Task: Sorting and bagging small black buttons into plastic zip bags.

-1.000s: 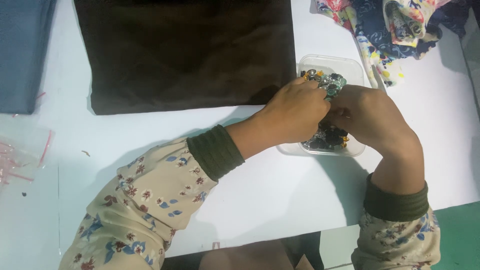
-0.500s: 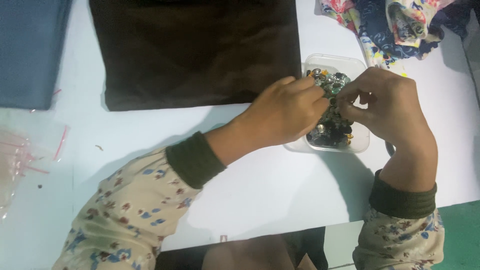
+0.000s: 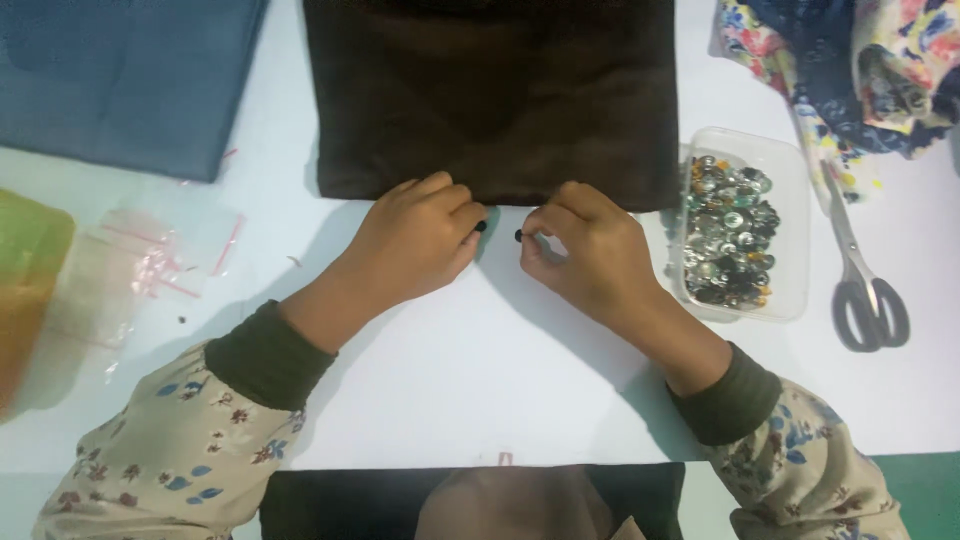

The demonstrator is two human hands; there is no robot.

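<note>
My left hand [image 3: 418,243] and my right hand [image 3: 588,252] rest on the white table [image 3: 480,380] just below the front edge of a dark brown cloth [image 3: 490,95]. Each hand pinches a tiny dark bead-like piece between thumb and fingers: one at the left fingertips [image 3: 481,226], one at the right fingertips [image 3: 519,236]. The two pieces sit a short gap apart. To the right of my right hand stands a clear plastic tray [image 3: 795,240] full of small shiny buttons or beads [image 3: 728,230].
Grey-handled scissors [image 3: 862,270] lie right of the tray. Floral fabric [image 3: 850,60] is heaped at the top right, blue cloth [image 3: 120,80] lies at the top left. Small clear zip bags [image 3: 150,265] and a green-orange container [image 3: 25,290] sit at the left.
Both hands have left the tray and moved left to the brown cloth's front edge, each now pinching a small dark piece. The view has shifted too.
</note>
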